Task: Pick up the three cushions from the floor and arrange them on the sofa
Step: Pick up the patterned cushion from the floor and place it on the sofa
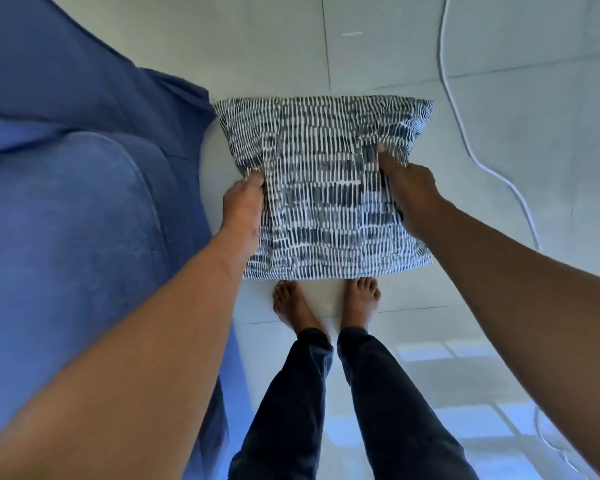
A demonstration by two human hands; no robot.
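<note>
The pale tiled floor (378, 57) fills the right and upper part of the view, and the blue sofa (66, 220) takes up the whole left side, its rounded arm and seat running along the person's left. Between them, straight ahead of the person and just above the bare feet (326, 303), is the one cushion (326, 188) in view, a square one printed with dark and white dashes. The person grips it at both side edges, and whether it is lifted or its lower face touches the tiles cannot be told from above. The left hand (243, 209) is clenched on the cushion's left edge, thumb on top and fabric bunched under it; the right hand (409, 192) is clenched on the right edge in the same way, slightly further from the body. The cushion is close to square, so no long axis matters; what matters is that the sofa lies directly to its left, with the cushion's left edge just beside the sofa's draped cover. Judged from this, the next move is a sideways swing to the left, led by the left hand, which is nearer the seat. A thin white cable (465, 133) snakes across the floor to the right, well apart from the cushion. The other two cushions are not in view.
</note>
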